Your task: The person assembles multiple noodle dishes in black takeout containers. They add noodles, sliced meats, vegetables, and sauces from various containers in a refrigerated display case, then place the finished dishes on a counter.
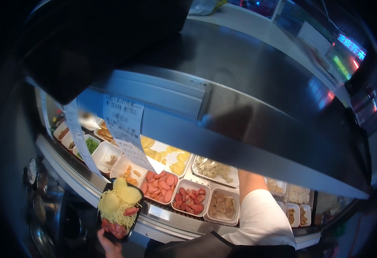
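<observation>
White sleeve (263, 215) is extended under a steel cover (274, 137), right hand hidden, its grip impossible to tell; at near left, a black tray (128, 232) of noodles (109, 211), potato slices (128, 195) and red meat (114, 228) is clamped in the left hand (109, 246).

The right hand is out of sight: its forearm (248, 185) passes under the near edge of the steel counter (235, 148), so whatever it touches cannot be told. The white sleeve (263, 215) covers part of the containers behind it. The left hand (107, 246) shows only in part, its fingers hidden beneath the black tray (137, 215) and its wrist cut off at the near edge. A printed slip (126, 129) screens some potato slices (177, 161). Farther left, a white object (87, 119) is too blurred to name. The far plastic bag (203, 6) is cropped at the picture's edge.
</observation>
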